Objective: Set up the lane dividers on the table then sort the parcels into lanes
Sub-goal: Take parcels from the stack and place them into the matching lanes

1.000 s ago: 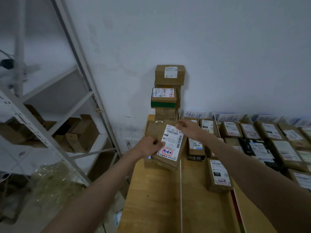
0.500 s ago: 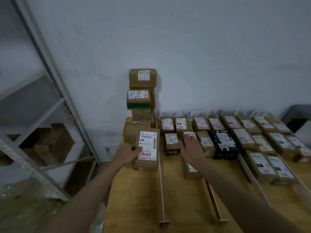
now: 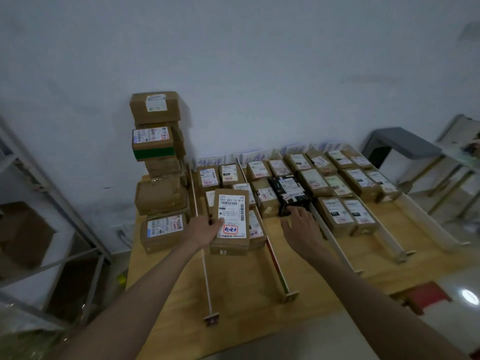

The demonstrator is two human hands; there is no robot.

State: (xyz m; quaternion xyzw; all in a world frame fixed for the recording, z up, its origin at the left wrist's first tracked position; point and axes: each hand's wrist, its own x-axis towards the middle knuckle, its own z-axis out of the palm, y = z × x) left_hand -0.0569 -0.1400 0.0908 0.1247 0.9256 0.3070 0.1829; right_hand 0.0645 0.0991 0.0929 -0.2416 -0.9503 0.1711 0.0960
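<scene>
Dim room, flat bluish light. Plain white wall (image 3: pixel 259 61) behind, scuffed low down near the desk's far left corner. Wooden desk (image 3: pixel 246 289) pushed against it. Grey metal shelving rack (image 3: pixel 65 216) off the desk's left edge, cardboard box (image 3: pixel 23 232) on a shelf. Grey-topped stool (image 3: pixel 405 144) past the far right corner. Glossy pale floor (image 3: pixel 465 297) right, one light reflection.

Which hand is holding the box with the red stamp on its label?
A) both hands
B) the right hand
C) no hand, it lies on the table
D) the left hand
D: the left hand grips the box by its left edge, while the right hand is open and apart from it, near the black parcel.
</scene>
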